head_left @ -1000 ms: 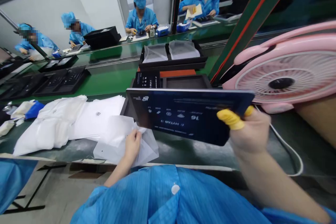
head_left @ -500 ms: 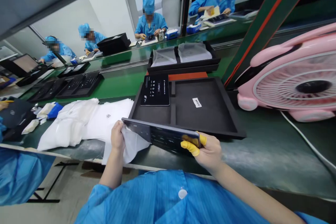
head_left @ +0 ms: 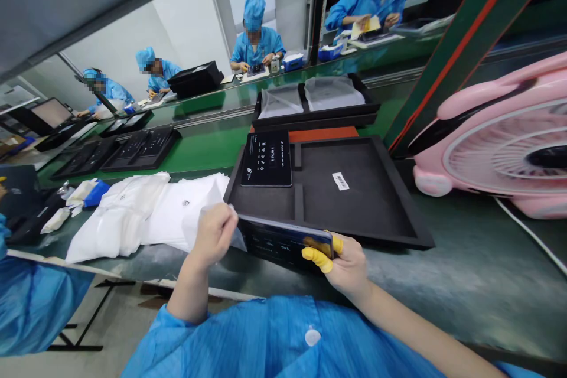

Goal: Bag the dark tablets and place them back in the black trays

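My right hand (head_left: 346, 264), with yellow finger cots on its thumb and finger, grips the right end of a dark tablet (head_left: 277, 243). The tablet is held tilted on its long edge above the bench front. My left hand (head_left: 215, 235) is closed in a pinch on the edge of a thin white plastic sleeve (head_left: 239, 240) at the tablet's left end. How much of the tablet lies inside the sleeve is hard to see. Behind it, another tablet (head_left: 267, 160) rests in the left part of a black tray (head_left: 365, 207). White sleeves (head_left: 175, 212) lie piled left of my left hand.
A pink fan (head_left: 496, 147) stands at the right, its white cord on the bench. Another tray (head_left: 316, 120) with sleeved tablets sits behind. More black trays (head_left: 142, 147) lie on the green belt at left. Co-workers in blue sit across; a blue sleeve (head_left: 39, 301) is close at left.
My left hand has moved right and slightly up along the tablet, with the sleeve edge now covering the tablet's left end. My right hand keeps its grip. The view has shifted slightly.
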`<state>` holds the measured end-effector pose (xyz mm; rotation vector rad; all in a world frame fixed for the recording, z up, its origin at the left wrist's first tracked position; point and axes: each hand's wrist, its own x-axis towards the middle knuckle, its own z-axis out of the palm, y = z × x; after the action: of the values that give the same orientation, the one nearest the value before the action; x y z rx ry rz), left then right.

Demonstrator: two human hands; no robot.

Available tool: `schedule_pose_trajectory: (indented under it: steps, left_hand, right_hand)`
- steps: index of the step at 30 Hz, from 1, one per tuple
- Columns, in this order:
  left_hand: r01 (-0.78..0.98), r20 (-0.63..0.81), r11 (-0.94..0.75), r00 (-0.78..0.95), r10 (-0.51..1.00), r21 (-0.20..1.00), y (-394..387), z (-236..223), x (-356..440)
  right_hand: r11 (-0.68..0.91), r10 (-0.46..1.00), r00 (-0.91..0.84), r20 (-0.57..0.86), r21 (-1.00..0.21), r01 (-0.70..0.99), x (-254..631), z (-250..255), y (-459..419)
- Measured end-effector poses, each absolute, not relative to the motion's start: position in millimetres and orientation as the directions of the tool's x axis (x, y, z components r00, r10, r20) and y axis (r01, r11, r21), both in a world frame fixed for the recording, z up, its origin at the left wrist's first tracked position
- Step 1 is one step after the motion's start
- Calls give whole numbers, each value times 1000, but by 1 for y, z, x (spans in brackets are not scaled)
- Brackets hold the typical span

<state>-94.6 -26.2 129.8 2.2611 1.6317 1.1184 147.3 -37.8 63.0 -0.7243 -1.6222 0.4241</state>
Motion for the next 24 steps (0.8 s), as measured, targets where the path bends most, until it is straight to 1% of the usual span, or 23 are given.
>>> schedule_pose_trajectory:
  steps: [1,3,5,6,8,10,12,15,18,20,21,22,24]
  left_hand:
    - [755,496,-464,214,842,462,-29,131,-91]
    - [747,531,-536,292,796,393,-35,132,-83]
    - [743,533,-591,377,757,313,-41,130,-74]
    - [738,525,-616,421,740,276,-44,127,-70]
    - [735,507,-637,468,724,232,-49,117,-66]
    - [759,497,-614,455,738,216,-53,104,-69]
    - [798,481,-560,410,775,224,-55,94,-76]
    - [818,441,-512,371,817,263,-60,88,-81]
    - [737,327,-598,507,797,315,-59,94,-62]
    - [663,286,-656,591,754,360,-52,103,-41]
    - [639,293,-671,606,740,376,-46,108,-30]
    - [625,315,-675,598,737,391,-39,114,-20]
    - [643,393,-637,502,770,426,-27,124,-1]
  right_hand:
    - [730,674,-54,737,-651,208,147,63,-38]
    - [720,687,-56,724,-670,181,146,62,-39]
    - [687,723,-46,689,-710,158,144,60,-40]
    - [649,758,-38,651,-747,144,144,59,-39]
    - [521,852,-3,524,-847,104,144,55,-37]
    - [363,929,71,364,-931,32,145,50,-32]
    - [251,951,205,231,-965,-74,148,45,-25]
    - [199,915,394,90,-949,-244,150,45,-15]
    - [181,889,458,10,-926,-332,144,51,-11]
    - [178,894,449,11,-926,-332,134,55,-12]
    - [178,904,426,29,-932,-315,128,56,-14]
    - [182,918,392,58,-940,-288,122,56,-15]
    - [201,940,315,129,-957,-209,111,56,-18]
